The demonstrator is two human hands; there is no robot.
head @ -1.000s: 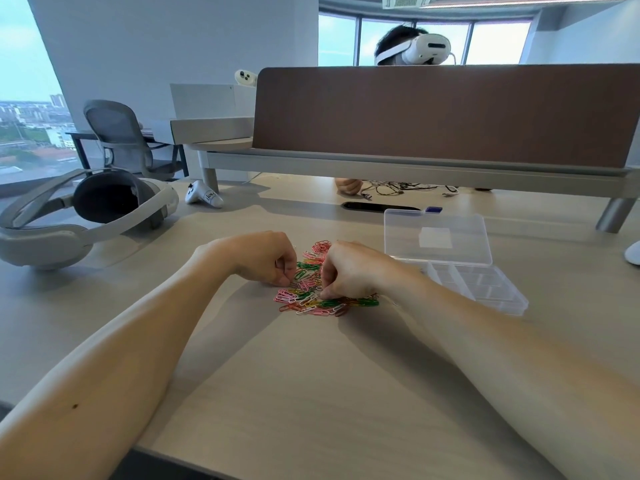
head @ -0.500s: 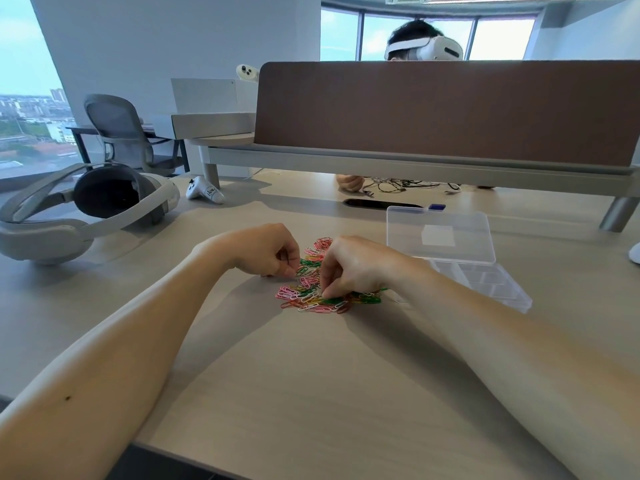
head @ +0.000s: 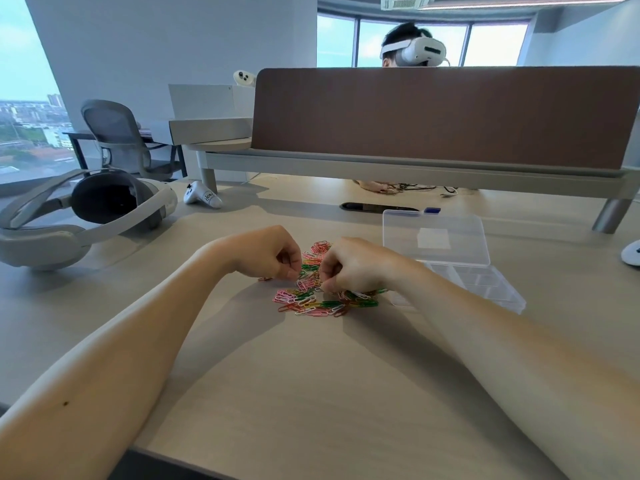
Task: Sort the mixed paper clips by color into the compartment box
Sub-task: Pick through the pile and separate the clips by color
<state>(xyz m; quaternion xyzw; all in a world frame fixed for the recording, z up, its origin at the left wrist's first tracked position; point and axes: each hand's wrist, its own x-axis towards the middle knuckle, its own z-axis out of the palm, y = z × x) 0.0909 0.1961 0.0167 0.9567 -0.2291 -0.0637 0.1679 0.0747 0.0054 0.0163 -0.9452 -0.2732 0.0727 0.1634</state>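
Looks barely started: mixed paper clips all in one pile on surface. Compartment box sits open just R of the pile, compartments seem empty. Left hand & right hand are curled at the pile; can't tell if either grip pinches a clip.

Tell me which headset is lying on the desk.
The VR headset at far left; the other headset is worn by the person behind the divider.

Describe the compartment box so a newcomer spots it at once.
Look below the brown divider to the wooden desk. Just right of the coloured paper clip pile sits the compartment box. It alone is clear plastic, with a raised lid and a grid of small cells.
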